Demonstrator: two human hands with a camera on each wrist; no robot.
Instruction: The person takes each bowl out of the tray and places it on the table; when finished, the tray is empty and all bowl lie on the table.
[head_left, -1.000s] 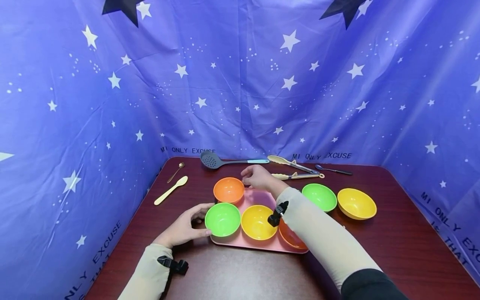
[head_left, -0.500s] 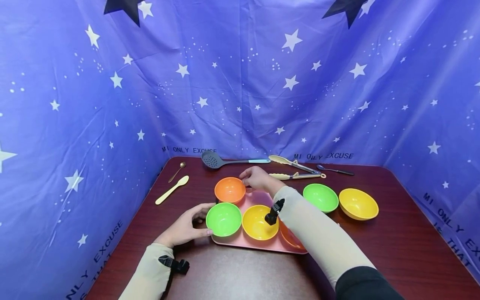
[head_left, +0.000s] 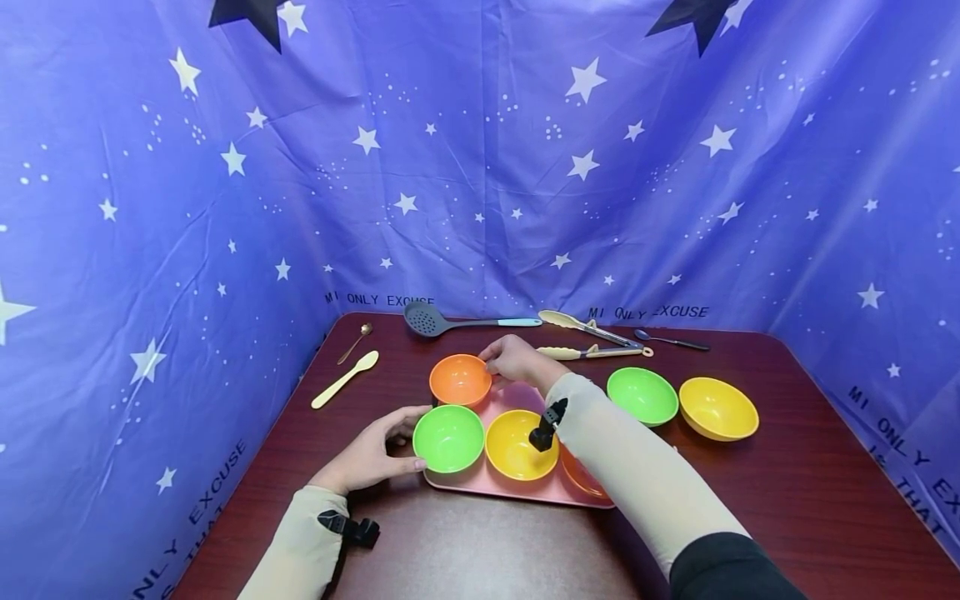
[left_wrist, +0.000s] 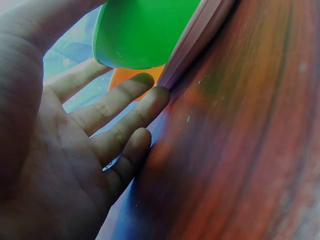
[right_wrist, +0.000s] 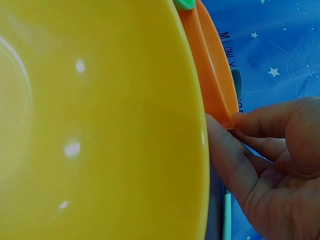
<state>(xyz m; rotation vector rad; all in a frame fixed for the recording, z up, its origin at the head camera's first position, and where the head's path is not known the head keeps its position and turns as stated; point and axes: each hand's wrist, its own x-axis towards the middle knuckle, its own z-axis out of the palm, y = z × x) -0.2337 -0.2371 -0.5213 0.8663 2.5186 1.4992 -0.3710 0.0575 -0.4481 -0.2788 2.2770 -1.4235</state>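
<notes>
I'm seeing the dark tabletop (head_left: 750, 500) carrying a pink tray (head_left: 517, 492) of bowls. My left hand (head_left: 371, 454) is lying beside the tray's near-left corner, fingers (left_wrist: 125, 100) straight and relaxed, tips touching the tray edge under the green bowl (head_left: 447, 437), gripping nothing. My right hand (head_left: 517, 360) is pinching the rim of the orange bowl (head_left: 459, 379), just left of its curled fingers (right_wrist: 270, 122); the yellow bowl (head_left: 517, 444) is sitting nearer me.

Bare table (head_left: 465, 550) nearside lies open; tray (head_left: 517, 492) seems packed, utensils line the far edge
</notes>
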